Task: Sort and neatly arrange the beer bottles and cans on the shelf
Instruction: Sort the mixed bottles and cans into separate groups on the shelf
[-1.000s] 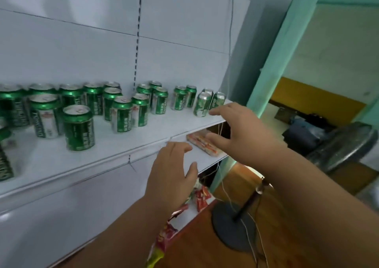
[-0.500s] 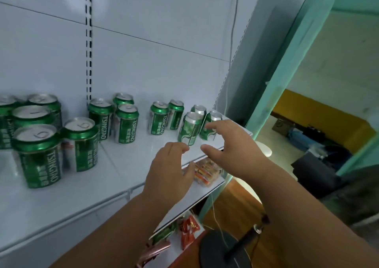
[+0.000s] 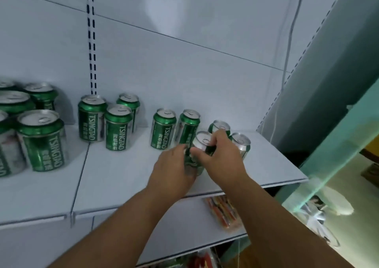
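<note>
Green Tsingtao beer cans stand scattered on a white shelf (image 3: 127, 177). Both hands hold one front can (image 3: 202, 141) near the shelf's right end. My left hand (image 3: 174, 169) wraps its left side, and my right hand (image 3: 222, 157) grips its top and right side. Behind it stand two more cans, one (image 3: 220, 125) at the back and one (image 3: 242, 144) to the right, partly hidden by my right hand. A pair of cans (image 3: 164, 128) stands just left of the held can. More cans (image 3: 117, 126) sit further left, with a larger cluster (image 3: 41, 138) at the left edge.
The shelf's right end lies near a grey side panel (image 3: 320, 83) and a pale green door frame (image 3: 336, 175). A lower shelf holds an orange snack packet (image 3: 223, 212). White back panels with a slotted upright (image 3: 91, 42) rise behind the cans.
Both hands have moved forward from above the shelf edge and taken hold of the front can at the right end. The view has come closer to the shelf.
</note>
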`<action>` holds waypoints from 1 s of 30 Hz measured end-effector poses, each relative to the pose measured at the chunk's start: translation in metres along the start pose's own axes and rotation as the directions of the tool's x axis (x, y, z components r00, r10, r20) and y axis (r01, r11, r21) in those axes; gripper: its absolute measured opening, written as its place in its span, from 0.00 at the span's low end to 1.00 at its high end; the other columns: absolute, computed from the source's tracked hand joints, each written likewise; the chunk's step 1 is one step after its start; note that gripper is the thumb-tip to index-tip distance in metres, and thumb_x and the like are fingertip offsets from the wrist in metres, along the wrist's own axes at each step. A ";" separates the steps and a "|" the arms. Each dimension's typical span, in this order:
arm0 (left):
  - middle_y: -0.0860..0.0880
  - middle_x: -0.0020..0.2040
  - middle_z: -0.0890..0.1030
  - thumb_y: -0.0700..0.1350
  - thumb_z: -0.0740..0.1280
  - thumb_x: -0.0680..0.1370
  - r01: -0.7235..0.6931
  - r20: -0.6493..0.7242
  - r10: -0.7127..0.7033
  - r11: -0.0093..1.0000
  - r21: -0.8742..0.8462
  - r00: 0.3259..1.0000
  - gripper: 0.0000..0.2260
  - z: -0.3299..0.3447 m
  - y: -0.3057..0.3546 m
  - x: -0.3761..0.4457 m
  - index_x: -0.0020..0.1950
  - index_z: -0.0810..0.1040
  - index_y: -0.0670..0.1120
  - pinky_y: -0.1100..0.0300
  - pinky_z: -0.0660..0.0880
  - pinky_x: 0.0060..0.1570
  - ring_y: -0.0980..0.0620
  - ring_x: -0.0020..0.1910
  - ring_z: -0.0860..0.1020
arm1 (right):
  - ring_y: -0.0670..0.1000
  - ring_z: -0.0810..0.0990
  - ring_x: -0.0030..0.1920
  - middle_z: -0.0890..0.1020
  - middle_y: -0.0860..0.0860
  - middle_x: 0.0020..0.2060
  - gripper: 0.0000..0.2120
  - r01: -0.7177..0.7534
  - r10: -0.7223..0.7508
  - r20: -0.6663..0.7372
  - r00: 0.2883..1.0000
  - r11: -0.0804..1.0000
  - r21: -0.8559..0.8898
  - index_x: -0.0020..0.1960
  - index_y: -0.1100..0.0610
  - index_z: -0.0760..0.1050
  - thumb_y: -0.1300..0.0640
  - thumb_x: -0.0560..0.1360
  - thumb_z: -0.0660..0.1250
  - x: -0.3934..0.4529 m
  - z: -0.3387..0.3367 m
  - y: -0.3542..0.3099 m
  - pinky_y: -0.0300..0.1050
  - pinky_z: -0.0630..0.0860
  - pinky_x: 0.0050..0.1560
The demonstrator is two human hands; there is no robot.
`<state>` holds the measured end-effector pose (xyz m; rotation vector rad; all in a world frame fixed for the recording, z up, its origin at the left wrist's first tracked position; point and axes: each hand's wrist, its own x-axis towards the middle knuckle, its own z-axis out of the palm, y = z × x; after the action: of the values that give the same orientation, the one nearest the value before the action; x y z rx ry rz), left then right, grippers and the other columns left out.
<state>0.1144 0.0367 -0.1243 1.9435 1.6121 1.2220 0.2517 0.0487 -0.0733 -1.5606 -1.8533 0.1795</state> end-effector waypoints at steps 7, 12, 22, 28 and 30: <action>0.64 0.54 0.80 0.56 0.69 0.74 0.054 -0.256 -0.256 0.796 -0.603 0.932 0.19 -0.034 0.022 -0.041 0.64 0.70 0.64 0.69 0.76 0.49 0.62 0.53 0.80 | 0.48 0.85 0.42 0.84 0.46 0.39 0.18 -0.194 0.044 0.196 0.980 0.469 0.862 0.51 0.48 0.72 0.45 0.63 0.70 0.009 0.007 -0.022 0.47 0.82 0.41; 0.59 0.53 0.81 0.49 0.73 0.72 0.056 -0.480 -0.347 0.851 -0.522 0.806 0.21 -0.088 0.020 -0.101 0.60 0.70 0.62 0.57 0.81 0.47 0.54 0.50 0.83 | 0.47 0.84 0.44 0.84 0.47 0.43 0.16 -0.276 -0.270 0.389 0.881 0.374 0.885 0.49 0.43 0.77 0.38 0.64 0.68 -0.016 0.045 -0.094 0.47 0.79 0.42; 0.62 0.49 0.78 0.45 0.75 0.73 0.174 -0.768 -0.381 0.924 -0.341 0.515 0.22 -0.243 -0.018 -0.278 0.59 0.67 0.61 0.62 0.79 0.37 0.56 0.43 0.83 | 0.47 0.84 0.44 0.84 0.47 0.44 0.21 -0.262 -0.604 0.511 0.611 0.455 0.851 0.51 0.44 0.78 0.35 0.63 0.68 -0.155 0.110 -0.303 0.47 0.80 0.43; 0.63 0.50 0.78 0.49 0.75 0.73 0.271 -0.815 -0.353 0.930 -0.250 0.459 0.23 -0.356 -0.049 -0.353 0.59 0.65 0.63 0.61 0.79 0.39 0.56 0.45 0.83 | 0.45 0.83 0.42 0.83 0.45 0.42 0.20 -0.066 -0.717 0.467 0.517 0.511 0.857 0.50 0.42 0.77 0.33 0.65 0.62 -0.215 0.140 -0.432 0.54 0.82 0.46; 0.62 0.49 0.78 0.53 0.75 0.72 0.281 -0.815 -0.364 0.925 -0.257 0.451 0.23 -0.386 -0.063 -0.364 0.59 0.65 0.64 0.63 0.77 0.38 0.57 0.44 0.82 | 0.45 0.83 0.42 0.83 0.44 0.40 0.20 0.006 -0.744 0.454 0.490 0.524 0.852 0.50 0.41 0.76 0.32 0.65 0.61 -0.220 0.150 -0.465 0.55 0.81 0.46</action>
<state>-0.2211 -0.3776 -0.0916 0.8191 2.1542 2.2058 -0.2067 -0.2262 -0.0353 -0.2750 -2.2502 1.4682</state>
